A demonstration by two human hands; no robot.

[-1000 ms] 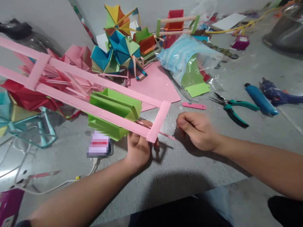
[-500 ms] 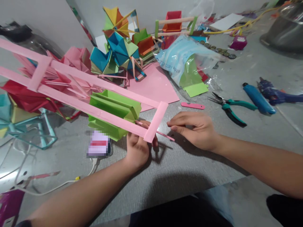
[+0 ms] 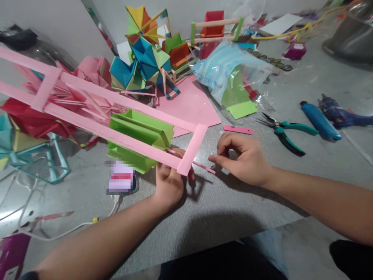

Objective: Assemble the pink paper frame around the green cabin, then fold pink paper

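Fingers of the left hand (image 3: 170,184) grasp a thin pink rod (image 3: 204,167), whose free end juts out to the right; part of the grip is hidden beneath a long, ladder-shaped frame of flat pink paper strips (image 3: 192,149). The right hand (image 3: 243,161) is near the rod's free end but apart from it, thumb and forefinger drawn nearly together — whether they pinch something small, I cannot tell. Just left of the left hand, a bright green, trough-shaped folded-paper piece (image 3: 163,135) shows between and below the frame's long rails.

Farther out on the grey worktop (image 3: 227,210), a slim, flat pink tool (image 3: 237,130) lies beyond the right hand, with teal-and-black-handled pliers (image 3: 279,126) to its right, then a blue cylinder (image 3: 320,121) and a dark-blue glue gun (image 3: 339,112). Behind them all — a pale-blue plastic paper wrapper (image 3: 214,66), a flat pink sheet (image 3: 189,103) and multicoloured folded-paper wheels (image 3: 145,52).
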